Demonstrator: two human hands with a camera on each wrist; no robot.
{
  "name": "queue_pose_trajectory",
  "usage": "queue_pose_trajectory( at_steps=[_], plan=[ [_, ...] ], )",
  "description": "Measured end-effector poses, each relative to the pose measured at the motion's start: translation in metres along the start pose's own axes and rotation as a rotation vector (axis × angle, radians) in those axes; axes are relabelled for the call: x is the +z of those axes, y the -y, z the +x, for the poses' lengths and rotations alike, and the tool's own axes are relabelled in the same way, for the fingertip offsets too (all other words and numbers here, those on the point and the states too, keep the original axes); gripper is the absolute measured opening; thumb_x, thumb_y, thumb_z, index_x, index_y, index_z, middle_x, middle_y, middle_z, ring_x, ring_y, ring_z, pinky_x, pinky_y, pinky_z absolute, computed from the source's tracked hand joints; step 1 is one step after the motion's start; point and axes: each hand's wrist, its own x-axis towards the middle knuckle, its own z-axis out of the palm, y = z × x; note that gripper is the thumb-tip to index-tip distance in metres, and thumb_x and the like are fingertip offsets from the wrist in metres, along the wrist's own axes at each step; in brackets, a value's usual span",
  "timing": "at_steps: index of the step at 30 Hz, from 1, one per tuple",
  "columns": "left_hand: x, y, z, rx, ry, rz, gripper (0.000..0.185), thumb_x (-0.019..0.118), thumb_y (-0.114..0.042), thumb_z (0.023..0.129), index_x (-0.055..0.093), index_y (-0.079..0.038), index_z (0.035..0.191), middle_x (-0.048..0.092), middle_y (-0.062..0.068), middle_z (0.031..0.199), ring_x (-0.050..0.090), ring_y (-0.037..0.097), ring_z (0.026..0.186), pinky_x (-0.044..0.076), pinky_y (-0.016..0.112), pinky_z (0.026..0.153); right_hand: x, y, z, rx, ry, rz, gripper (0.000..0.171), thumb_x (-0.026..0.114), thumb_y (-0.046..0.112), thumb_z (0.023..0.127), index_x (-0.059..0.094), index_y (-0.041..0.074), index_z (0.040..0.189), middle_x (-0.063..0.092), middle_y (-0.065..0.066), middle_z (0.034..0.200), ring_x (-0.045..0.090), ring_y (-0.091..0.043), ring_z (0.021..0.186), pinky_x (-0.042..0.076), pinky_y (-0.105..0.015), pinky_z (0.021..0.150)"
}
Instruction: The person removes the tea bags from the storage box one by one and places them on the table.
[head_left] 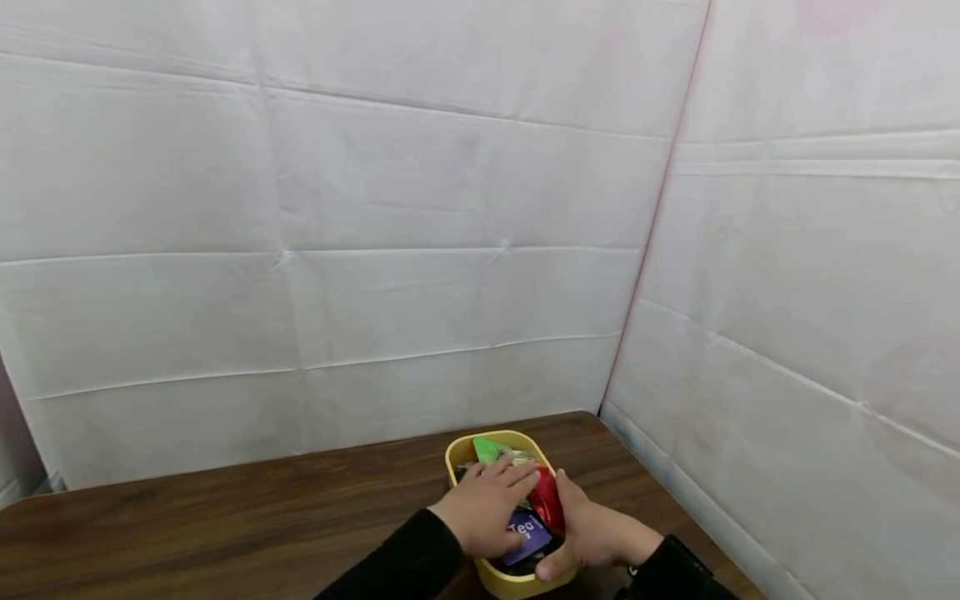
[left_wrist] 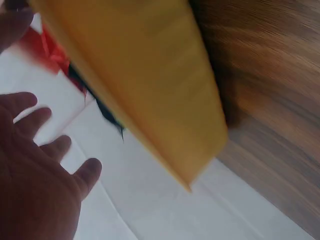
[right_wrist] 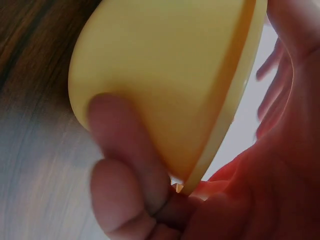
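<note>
A yellow oval container (head_left: 459,454) stands on the brown wooden table (head_left: 225,517), filled with packets. My left hand (head_left: 487,504) lies flat on the packets with its fingers straight, over a purple packet marked "Tea" (head_left: 527,533) and beside a red packet (head_left: 546,500). A green packet (head_left: 489,450) shows at the far end. My right hand (head_left: 588,533) grips the container's near right side. The right wrist view shows its thumb (right_wrist: 125,165) pressed on the outer wall of the container (right_wrist: 165,85). In the left wrist view the spread fingers (left_wrist: 55,150) hover by the container (left_wrist: 145,85).
White sheeted walls (head_left: 375,250) close the table in at the back and on the right, meeting in a corner just behind the container. Bare wooden tabletop (head_left: 187,517) stretches to the left. Both forearms wear black sleeves (head_left: 405,558).
</note>
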Motion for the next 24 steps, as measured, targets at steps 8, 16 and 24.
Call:
queue_pose_trajectory(
  at_steps=[8, 16, 24],
  plan=[
    [0.012, -0.013, 0.026, 0.043, 0.043, 0.071, 0.076, 0.071, -0.037, 0.092, 0.034, -0.024, 0.157, 0.047, -0.011, 0.146, 0.039, 0.007, 0.136, 0.034, 0.042, 0.109, 0.0, -0.002, 0.011, -0.124, 0.09, 0.172, 0.132, 0.085, 0.034, 0.08, -0.017, -0.017, 0.146, -0.002, -0.042, 0.154, 0.012, -0.052, 0.142, 0.022, -0.059, 0.111],
    [0.021, -0.029, 0.035, 0.056, -0.055, 0.374, 0.033, 0.067, -0.037, 0.094, 0.068, -0.026, 0.125, 0.059, -0.013, 0.12, 0.051, 0.005, 0.115, 0.041, 0.031, 0.099, -0.002, -0.012, 0.008, 0.032, 0.001, 0.12, 0.135, 0.089, 0.031, 0.074, -0.014, -0.015, 0.148, 0.002, -0.045, 0.151, 0.013, -0.057, 0.139, 0.021, -0.065, 0.108],
    [0.013, -0.033, 0.052, 0.114, 0.039, 0.333, 0.029, 0.065, -0.031, 0.097, 0.065, -0.041, 0.124, 0.054, -0.02, 0.129, 0.047, 0.002, 0.122, 0.036, 0.03, 0.104, -0.017, -0.028, -0.005, 0.05, -0.006, 0.104, 0.129, 0.084, 0.037, 0.08, -0.013, -0.019, 0.145, -0.001, -0.048, 0.149, 0.016, -0.058, 0.137, 0.024, -0.066, 0.106]
  ],
)
